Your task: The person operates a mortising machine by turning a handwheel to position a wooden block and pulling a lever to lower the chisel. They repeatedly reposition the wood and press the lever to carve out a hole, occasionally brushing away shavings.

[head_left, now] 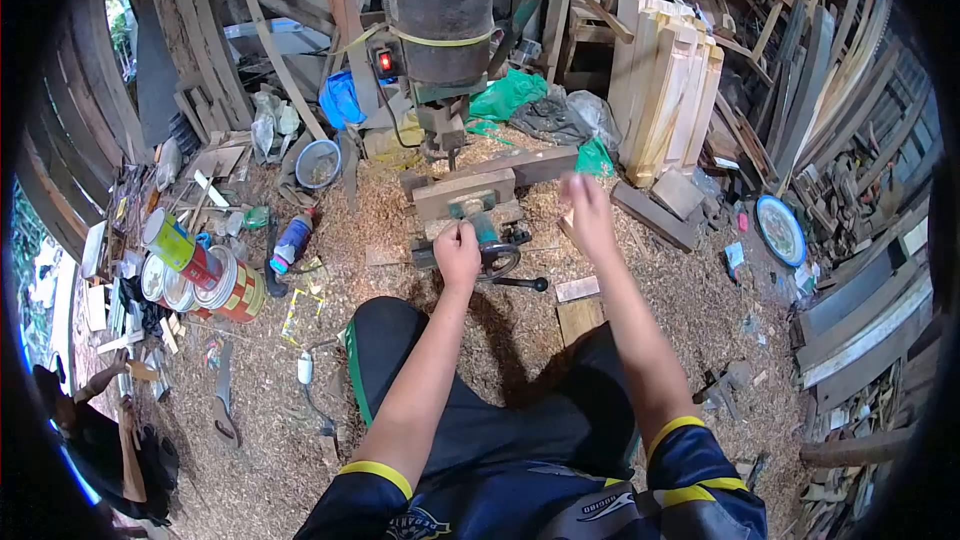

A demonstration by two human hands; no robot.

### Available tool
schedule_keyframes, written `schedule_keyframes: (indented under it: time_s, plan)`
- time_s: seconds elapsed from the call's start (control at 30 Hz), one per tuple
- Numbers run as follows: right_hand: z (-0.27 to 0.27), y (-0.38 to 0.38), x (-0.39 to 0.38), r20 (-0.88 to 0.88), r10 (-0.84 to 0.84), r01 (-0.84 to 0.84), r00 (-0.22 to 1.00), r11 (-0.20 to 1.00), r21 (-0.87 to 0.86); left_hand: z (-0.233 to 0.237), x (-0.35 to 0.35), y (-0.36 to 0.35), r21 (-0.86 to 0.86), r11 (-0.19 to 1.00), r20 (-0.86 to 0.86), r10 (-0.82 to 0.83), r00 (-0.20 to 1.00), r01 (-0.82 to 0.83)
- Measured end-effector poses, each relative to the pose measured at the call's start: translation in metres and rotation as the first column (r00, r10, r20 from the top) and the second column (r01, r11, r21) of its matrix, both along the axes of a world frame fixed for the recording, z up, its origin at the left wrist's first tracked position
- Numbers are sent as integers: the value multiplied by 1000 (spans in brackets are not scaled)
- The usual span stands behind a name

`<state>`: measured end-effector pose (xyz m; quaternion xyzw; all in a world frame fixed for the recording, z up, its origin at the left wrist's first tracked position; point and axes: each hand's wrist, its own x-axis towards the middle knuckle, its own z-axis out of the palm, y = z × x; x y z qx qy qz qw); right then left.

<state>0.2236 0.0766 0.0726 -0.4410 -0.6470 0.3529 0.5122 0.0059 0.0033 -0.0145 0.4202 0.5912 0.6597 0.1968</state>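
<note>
My left hand (458, 252) is closed at the vise (485, 230) of a mortising machine, by its small handwheel (500, 260); what its fingers hold, if anything, is hidden. A wooden block (463, 194) sits in the vise beneath the machine's bit (451, 155). To the right, my right hand (585, 205) is raised beside the vise, blurred, its fingers unclear. Below the vise a black lever (520, 283) sticks out to the right. The machine's switch (385, 61) glows red.
Pale wood pieces (665, 90) stand stacked at the back right. Paint buckets (235, 285), a bottle (292, 240) and a handsaw (224, 400) lie on the left. A round tray (780, 230) leans at the right. Another person (100, 440) sits at the lower left. Shavings cover the floor.
</note>
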Motion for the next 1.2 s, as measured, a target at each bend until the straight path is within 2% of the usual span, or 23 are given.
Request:
schedule_keyframes:
  time_s: [0.03, 0.1, 0.17, 0.27, 0.33, 0.4, 0.43, 0.5, 0.57, 0.63, 0.67, 0.7, 0.77, 0.8, 0.83, 0.9, 0.97, 1.03, 1.1, 1.17, 1.2]
  plan:
    - [35, 8, -6, -52, 12, -8, 999, 997, 81, -2, 0, -1, 11, 999, -59, 48, 997, -47]
    - [108, 19, -16, -114, 11, 11, 993, 983, 184, -4, 0, 0, 2, 999, -57, 46, 997, -46]
    - [170, 38, -24, -239, 111, -17, 965, 932, 363, 1, 0, -1, -2, 999, -55, 51, 997, -51]
    - [255, 60, -43, -455, 192, 71, 869, 863, 501, 7, 1, -5, 9, 996, -141, 84, 986, -84]
    - [308, 62, -50, -509, 225, 119, 831, 821, 558, 2, 1, -2, 7, 996, -142, 90, 986, -90]
    - [344, 68, -49, -410, 298, -126, 862, 910, 396, 2, 1, -2, 5, 995, -141, 98, 985, -98]
    - [354, 81, -55, -410, 304, -131, 860, 908, 398, 4, 0, -3, 19, 997, -136, 80, 988, -78]
    - [368, 102, -71, -356, 496, -376, 792, 856, 356, 6, 0, -4, 43, 998, -126, 42, 991, -36]
    - [369, 76, -86, -360, 434, -346, 826, 894, 283, 5, 0, -4, 34, 999, -124, 35, 992, -31]
    - [362, 77, -91, -515, 648, -624, 562, 740, 250, 9, -1, -4, 25, 999, -122, 29, 992, -26]
    - [351, 90, -90, -475, 699, -628, 534, 704, 331, 10, -1, -5, 21, 999, -122, 32, 992, -29]
    - [347, 93, -92, -480, 699, -632, 531, 703, 325, 8, 0, -5, 16, 999, -120, 35, 992, -33]
    - [341, 99, -97, -576, 688, -605, 441, 702, 375, 6, 1, -5, 24, 999, -107, 31, 994, -29]
    - [341, 88, -102, -604, 628, -517, 490, 768, 379, 5, 1, -6, 36, 999, -94, 23, 995, -20]
    - [333, 88, -96, -608, 627, -517, 488, 768, 377, 6, 1, -6, 33, 999, -96, 25, 995, -22]
    - [314, 87, -80, -382, 863, -646, 331, 503, 575, 11, 2, -6, 40, 998, -128, 52, 990, -47]
    - [288, 45, -77, -507, 767, -559, 393, 637, 531, 13, 0, -4, 25, 998, -97, 54, 994, -52]
    - [251, 16, -66, -497, 750, -481, 437, 661, 575, 7, 0, -5, 58, 998, -74, -1, 997, 5]
    - [209, -3, -51, -360, 796, -467, 487, 585, 663, 7, -1, -4, 79, 997, -116, -17, 993, 26]
    - [183, -24, -36, -235, 788, -469, 569, 546, 694, 5, 2, -5, 67, 997, -81, 28, 996, -23]
    - [172, -31, -27, -231, 785, -465, 575, 546, 697, 5, 1, -4, 72, 997, -81, 22, 997, -16]
